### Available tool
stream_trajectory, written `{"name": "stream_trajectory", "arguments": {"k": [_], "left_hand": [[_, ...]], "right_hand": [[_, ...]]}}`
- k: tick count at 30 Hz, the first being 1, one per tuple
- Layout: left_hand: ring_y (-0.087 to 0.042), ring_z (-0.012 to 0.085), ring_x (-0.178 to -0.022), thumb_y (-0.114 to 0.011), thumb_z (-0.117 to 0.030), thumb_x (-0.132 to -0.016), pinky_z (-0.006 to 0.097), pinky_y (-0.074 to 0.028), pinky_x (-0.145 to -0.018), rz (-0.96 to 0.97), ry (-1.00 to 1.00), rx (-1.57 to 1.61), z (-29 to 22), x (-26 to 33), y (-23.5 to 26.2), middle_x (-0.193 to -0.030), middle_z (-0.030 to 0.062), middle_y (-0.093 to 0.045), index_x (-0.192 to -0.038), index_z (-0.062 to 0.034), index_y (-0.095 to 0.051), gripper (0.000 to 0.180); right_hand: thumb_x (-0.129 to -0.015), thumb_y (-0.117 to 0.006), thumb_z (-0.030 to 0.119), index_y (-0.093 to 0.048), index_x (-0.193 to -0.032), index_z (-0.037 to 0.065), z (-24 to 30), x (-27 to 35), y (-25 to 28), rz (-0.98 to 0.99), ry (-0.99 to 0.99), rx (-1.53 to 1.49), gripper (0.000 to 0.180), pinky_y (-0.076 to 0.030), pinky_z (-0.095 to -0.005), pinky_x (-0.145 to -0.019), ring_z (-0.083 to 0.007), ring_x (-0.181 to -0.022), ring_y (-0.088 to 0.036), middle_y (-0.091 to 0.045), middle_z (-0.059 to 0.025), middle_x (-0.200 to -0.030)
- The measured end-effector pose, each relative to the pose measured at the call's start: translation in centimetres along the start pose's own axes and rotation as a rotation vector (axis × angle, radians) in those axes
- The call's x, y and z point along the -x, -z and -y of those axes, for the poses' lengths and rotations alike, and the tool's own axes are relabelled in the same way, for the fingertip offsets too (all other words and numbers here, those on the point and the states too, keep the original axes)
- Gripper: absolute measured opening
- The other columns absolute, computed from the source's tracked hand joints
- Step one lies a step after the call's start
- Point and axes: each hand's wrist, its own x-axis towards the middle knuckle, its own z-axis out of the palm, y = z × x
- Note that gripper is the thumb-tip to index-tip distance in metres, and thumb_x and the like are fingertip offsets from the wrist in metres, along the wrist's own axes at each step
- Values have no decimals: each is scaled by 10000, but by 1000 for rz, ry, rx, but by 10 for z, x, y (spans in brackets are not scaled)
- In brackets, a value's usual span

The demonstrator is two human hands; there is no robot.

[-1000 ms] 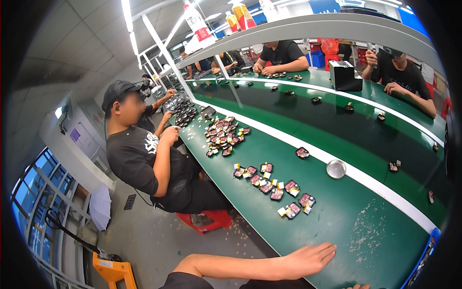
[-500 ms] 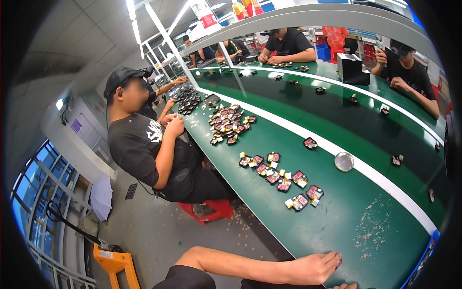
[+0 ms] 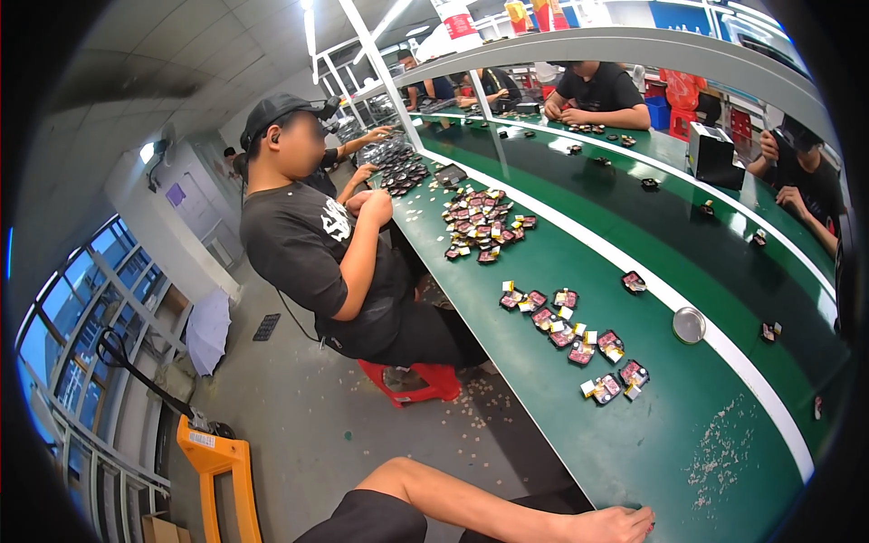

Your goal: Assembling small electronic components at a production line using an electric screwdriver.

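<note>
At the bottom edge, my left hand [image 3: 611, 526] rests low over the near edge of the green workbench [image 3: 552, 425]. Its fingers are curled together, and a speck of dark red shows at the fingertips; what it is I cannot make out. The picture's lower edge cuts off part of this hand. My right hand is out of view. Nearest to my left hand on the bench are small black-cased electronic modules [image 3: 601, 388] with reddish boards and yellow-and-white tabs, lying in a loose group. Pale scraps [image 3: 721, 452] are scattered to the right.
A round metal tin [image 3: 689, 325] stands by the white strip. Farther off lies a heap of modules [image 3: 484, 222]. A co-worker in black [image 3: 317, 235] sits at the left on a red stool [image 3: 412, 385]. An orange pallet jack [image 3: 217, 462] stands on the floor. A grey shelf [image 3: 588, 41] spans above.
The view has swung, so the bench and modules sit farther right and most things lower. My left hand is lower in the picture, and my right fingertips have left the view.
</note>
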Motion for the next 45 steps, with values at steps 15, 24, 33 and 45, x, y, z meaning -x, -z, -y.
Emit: {"name": "stream_trajectory", "arguments": {"k": [15,24,33,45], "left_hand": [[-558,213,-721,-581,-260,-694,283,-476,-490,9,-71,-59,-5,2,-5,-723,79,-560,-663,-41,-615,223],[-558,224,-805,-600,-275,-687,297,-495,-527,122,28,78,-3,2,1,-766,73,-571,-659,-61,-632,219],[-557,226,-757,-596,-278,-693,295,-481,-521,64,7,-5,-10,4,-7,-738,86,-560,-649,-47,-622,236],[-549,250,-889,-579,-219,-734,286,-508,-668,151,56,124,-5,5,19,-853,109,-587,-785,-5,-638,228]], "right_hand": [[-860,-595,155,-559,-950,100,-3,7,-8,-148,39,-19,112,-393,-356,-941,-187,-1036,-515,-555,-37,-1016],[-856,-600,156,-561,-952,108,-7,5,2,-107,47,-28,114,-408,-345,-900,-181,-1002,-522,-561,-30,-1001],[-873,-587,168,-578,-978,102,-8,6,9,-76,41,32,124,-402,-354,-944,-198,-1043,-528,-572,-48,-1043],[-861,-583,153,-553,-916,90,1,2,-1,31,69,18,89,-402,-328,-815,-176,-853,-505,-530,-52,-852]]}}
